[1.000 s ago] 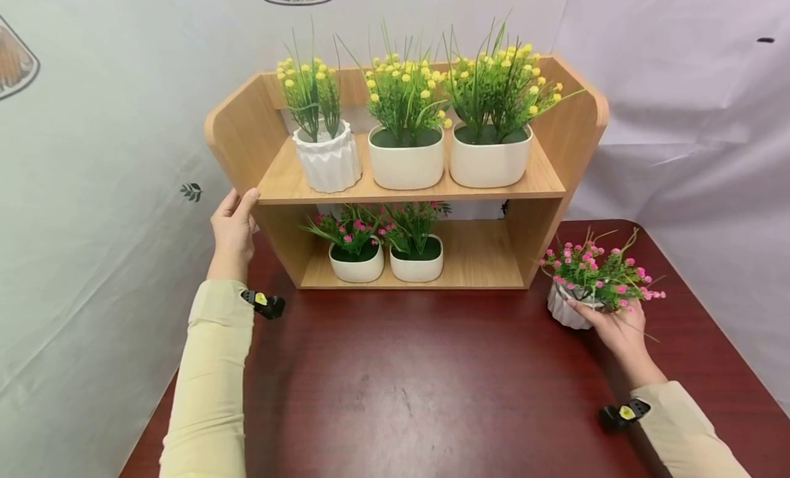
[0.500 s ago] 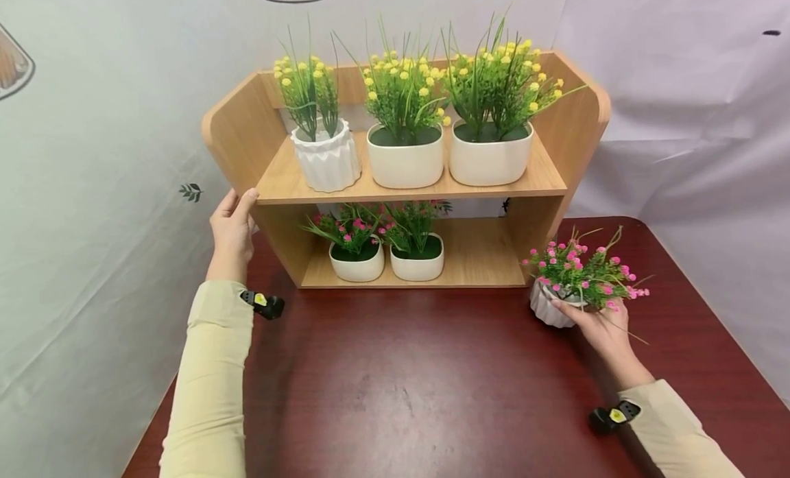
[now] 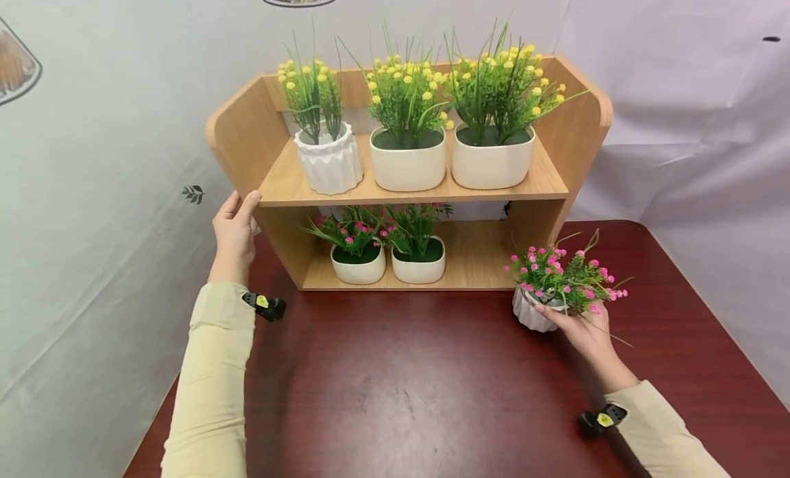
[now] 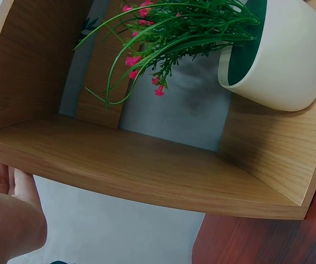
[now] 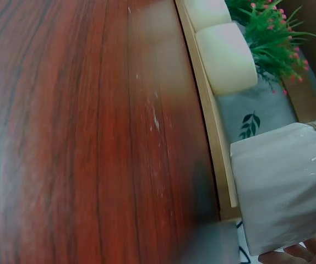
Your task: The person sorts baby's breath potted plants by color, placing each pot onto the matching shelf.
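Note:
My right hand [image 3: 589, 334] holds a ribbed white flowerpot [image 3: 532, 312] of pink artificial flowers [image 3: 564, 276], its thumb at the rim. The pot is by the front right corner of a two-tier wooden shelf [image 3: 413, 195]. In the right wrist view the pot [image 5: 284, 187] looks raised, with fingers round its side. My left hand [image 3: 233, 234] grips the shelf's left side panel near the upper board. In the left wrist view the left hand [image 4: 15, 214] is partly hidden behind that panel. Two oval white pots of pink flowers [image 3: 418, 267] stand on the lower board.
Above them, on the upper board, are a ribbed white pot [image 3: 330, 164] and two oval white pots [image 3: 492, 164], all with yellow flowers. The lower board shows bare wood [image 3: 475, 258] on its right. Under the shelf is a dark red table [image 3: 395, 382], with pale cloth walls behind.
My right hand has carried the ribbed pot of pink flowers left, toward the shelf's right end. The left hand keeps its place on the side panel.

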`<state>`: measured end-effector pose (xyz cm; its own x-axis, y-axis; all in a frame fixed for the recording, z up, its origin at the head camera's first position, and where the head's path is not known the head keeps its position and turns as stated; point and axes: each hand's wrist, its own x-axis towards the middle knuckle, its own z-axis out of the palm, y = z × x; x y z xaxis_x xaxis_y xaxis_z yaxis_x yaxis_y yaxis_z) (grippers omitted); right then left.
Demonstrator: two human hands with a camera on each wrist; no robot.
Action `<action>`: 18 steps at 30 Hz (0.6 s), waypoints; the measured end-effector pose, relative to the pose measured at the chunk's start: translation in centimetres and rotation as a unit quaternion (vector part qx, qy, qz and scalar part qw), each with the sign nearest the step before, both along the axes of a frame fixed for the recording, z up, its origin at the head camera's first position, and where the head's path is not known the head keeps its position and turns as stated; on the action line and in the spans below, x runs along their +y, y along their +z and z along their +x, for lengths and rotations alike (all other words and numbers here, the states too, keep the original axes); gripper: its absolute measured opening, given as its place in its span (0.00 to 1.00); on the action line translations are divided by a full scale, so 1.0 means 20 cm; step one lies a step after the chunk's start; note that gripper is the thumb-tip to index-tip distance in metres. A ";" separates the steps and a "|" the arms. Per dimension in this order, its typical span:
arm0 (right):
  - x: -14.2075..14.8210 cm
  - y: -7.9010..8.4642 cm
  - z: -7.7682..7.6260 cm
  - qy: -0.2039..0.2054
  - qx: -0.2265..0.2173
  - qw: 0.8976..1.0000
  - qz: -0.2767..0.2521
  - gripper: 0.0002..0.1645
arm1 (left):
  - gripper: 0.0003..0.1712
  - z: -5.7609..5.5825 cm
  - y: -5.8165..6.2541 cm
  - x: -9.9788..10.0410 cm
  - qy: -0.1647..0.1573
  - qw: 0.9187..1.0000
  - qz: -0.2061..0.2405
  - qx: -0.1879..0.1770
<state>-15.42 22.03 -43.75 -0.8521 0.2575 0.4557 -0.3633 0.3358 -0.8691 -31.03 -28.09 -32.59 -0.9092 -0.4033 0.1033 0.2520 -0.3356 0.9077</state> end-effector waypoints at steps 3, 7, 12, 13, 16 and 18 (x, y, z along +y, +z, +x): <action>-0.03 0.01 -0.01 -0.006 -0.008 1.000 0.002 0.46 | 0.25 0.00 0.00 0.00 0.001 1.000 -0.004 -0.001; -0.06 0.01 -0.02 -0.019 -0.021 1.000 0.011 0.43 | 0.25 0.00 0.00 -0.01 -0.001 1.000 -0.003 0.001; -0.11 0.00 -0.05 0.018 -0.023 0.999 -0.037 0.42 | 0.26 0.00 0.00 -0.01 0.000 1.000 -0.013 -0.006; -0.12 0.00 -0.06 0.024 -0.022 0.998 -0.048 0.43 | 0.27 0.00 0.00 -0.01 0.000 1.000 -0.015 -0.008; -0.16 -0.02 -0.09 0.053 -0.013 0.994 -0.096 0.44 | 0.27 0.00 0.00 -0.02 0.001 1.000 -0.018 -0.007; -0.18 -0.03 -0.10 0.050 -0.002 0.994 -0.099 0.44 | 0.27 0.00 0.00 -0.01 0.000 1.000 -0.023 -0.009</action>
